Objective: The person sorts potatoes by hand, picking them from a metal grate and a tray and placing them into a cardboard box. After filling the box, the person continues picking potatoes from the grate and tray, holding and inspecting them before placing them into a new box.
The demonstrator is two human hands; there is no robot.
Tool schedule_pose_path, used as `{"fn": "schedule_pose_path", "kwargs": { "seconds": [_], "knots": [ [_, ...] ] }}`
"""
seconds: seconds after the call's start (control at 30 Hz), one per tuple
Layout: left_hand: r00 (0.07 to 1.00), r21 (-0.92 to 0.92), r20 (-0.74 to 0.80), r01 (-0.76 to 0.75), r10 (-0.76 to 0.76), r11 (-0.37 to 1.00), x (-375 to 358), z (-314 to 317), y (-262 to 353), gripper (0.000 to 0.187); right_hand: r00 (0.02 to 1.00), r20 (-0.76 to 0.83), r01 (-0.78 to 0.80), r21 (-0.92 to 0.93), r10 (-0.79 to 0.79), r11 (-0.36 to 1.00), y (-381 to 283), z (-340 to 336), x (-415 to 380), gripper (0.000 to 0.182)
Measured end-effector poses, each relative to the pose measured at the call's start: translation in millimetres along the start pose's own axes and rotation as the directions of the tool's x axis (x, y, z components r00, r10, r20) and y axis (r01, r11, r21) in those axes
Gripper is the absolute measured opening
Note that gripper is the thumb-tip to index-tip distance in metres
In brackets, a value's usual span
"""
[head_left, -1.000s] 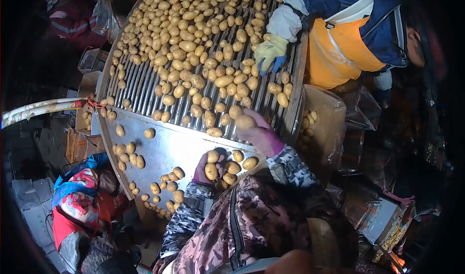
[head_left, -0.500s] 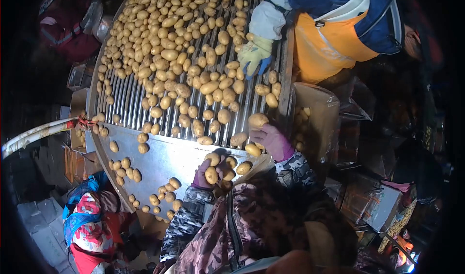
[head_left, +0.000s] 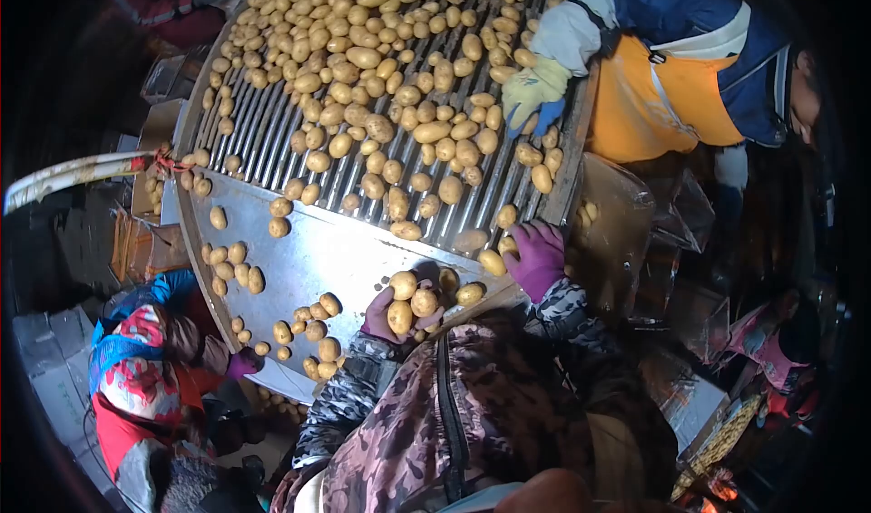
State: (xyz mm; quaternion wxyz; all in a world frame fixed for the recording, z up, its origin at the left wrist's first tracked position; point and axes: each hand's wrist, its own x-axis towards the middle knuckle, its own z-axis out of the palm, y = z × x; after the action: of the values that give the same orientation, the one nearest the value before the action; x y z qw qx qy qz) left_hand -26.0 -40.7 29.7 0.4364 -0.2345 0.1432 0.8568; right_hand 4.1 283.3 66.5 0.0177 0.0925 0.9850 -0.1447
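My left hand, in a purple glove, is closed around a cluster of potatoes above the metal chute, close to my jacket. At the right rim of the chute, my right hand is palm down in a matching glove. Its bent fingers are apart, and the palm side is hidden. Just left of those fingers are a potato and another potato. One more potato lies on the chute between my hands.
Many potatoes cover the roller conveyor; scattered ones lie on the metal chute. A co-worker's gloved hand touches potatoes at the upper right. Another co-worker is at lower left. A plastic-lined box stands right of the conveyor.
My right hand has turned palm down at the rim; the large potato it held no longer shows in it. My left hand still holds potatoes. The lower-left co-worker's hand now reaches the chute edge.
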Motion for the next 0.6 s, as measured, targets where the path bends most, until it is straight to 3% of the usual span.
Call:
{"fn": "schedule_pose_path", "kwargs": {
  "seconds": [0.03,0.07,0.13,0.17,0.23,0.27,0.33,0.37,0.4,0.43,0.47,0.5,0.53,0.57,0.6],
  "knots": [
    [1.000,-0.036,-0.025,0.007,-0.008,0.999,0.5,-2.4,1.2,0.059,0.995,0.095,0.042,-0.143,-0.029,0.989,2.7,6.1,-0.1,0.042],
    [1.000,-0.063,-0.020,0.021,-0.022,0.998,1.5,-1.7,0.4,0.057,0.995,0.091,0.055,-0.147,-0.041,0.988,5.6,18.8,-2.4,0.042],
    [0.999,-0.053,-0.039,0.030,-0.032,0.998,3.0,-7.3,-0.2,0.058,0.970,-0.048,0.224,-0.209,-0.239,0.952,11.9,45.0,-12.3,0.039],
    [0.997,-0.039,-0.065,0.049,-0.051,0.998,3.2,-9.1,-1.4,0.060,0.968,-0.043,0.232,-0.213,-0.246,0.949,13.1,45.0,-11.6,0.039],
    [0.997,-0.029,-0.075,0.033,-0.035,0.999,1.5,-12.2,-2.1,0.061,0.981,0.091,0.176,-0.075,-0.169,0.982,16.7,46.2,-6.2,0.041],
    [0.995,-0.012,-0.092,0.036,-0.037,0.999,-0.3,-8.3,-0.8,0.061,0.980,0.093,0.182,-0.078,-0.175,0.980,13.7,42.7,-5.6,0.041],
    [0.995,0.001,-0.099,0.024,-0.024,1.000,0.0,-8.1,1.3,0.061,0.998,0.027,0.045,0.237,-0.052,0.970,2.5,24.0,3.4,0.041],
    [0.994,-0.009,-0.098,0.038,-0.039,0.999,-2.0,-8.9,2.9,0.061,0.998,0.029,0.054,0.235,-0.062,0.970,2.1,18.1,8.8,0.041],
    [0.994,-0.015,-0.096,0.054,-0.056,0.998,-3.2,-9.3,4.8,0.062,0.980,0.190,-0.170,0.688,0.051,0.706,1.7,12.6,16.2,0.041],
    [0.995,-0.016,-0.090,0.049,-0.050,0.999,-4.9,-7.9,5.5,0.062,0.923,0.379,-0.383,0.897,0.061,0.222,1.9,5.1,23.0,0.041],
    [0.992,-0.017,-0.118,0.032,-0.033,0.999,-8.6,-2.2,5.7,0.058,0.906,0.423,-0.424,0.905,-0.016,-0.029,-4.3,-10.8,28.5,0.043],
    [0.990,-0.016,-0.143,0.015,-0.017,1.000,-10.9,4.1,6.0,0.054,0.911,0.412,-0.413,0.911,-0.018,-0.022,-6.1,-12.7,32.1,0.043],
    [0.990,-0.008,-0.140,0.012,-0.013,1.000,-10.5,8.5,5.9,0.054,0.920,0.341,-0.389,0.847,-0.191,-0.362,-8.2,-14.8,34.9,0.047],
    [0.993,0.012,-0.113,0.012,-0.011,1.000,-9.3,7.1,5.4,0.054,0.921,0.210,-0.381,0.656,-0.328,-0.651,-10.6,-15.4,37.8,0.052],
    [0.991,0.001,-0.135,0.012,-0.012,1.000,-8.6,6.3,3.1,0.054,0.931,0.244,-0.364,0.664,-0.270,-0.653,-13.6,-12.0,42.7,0.057]
  ]
}}
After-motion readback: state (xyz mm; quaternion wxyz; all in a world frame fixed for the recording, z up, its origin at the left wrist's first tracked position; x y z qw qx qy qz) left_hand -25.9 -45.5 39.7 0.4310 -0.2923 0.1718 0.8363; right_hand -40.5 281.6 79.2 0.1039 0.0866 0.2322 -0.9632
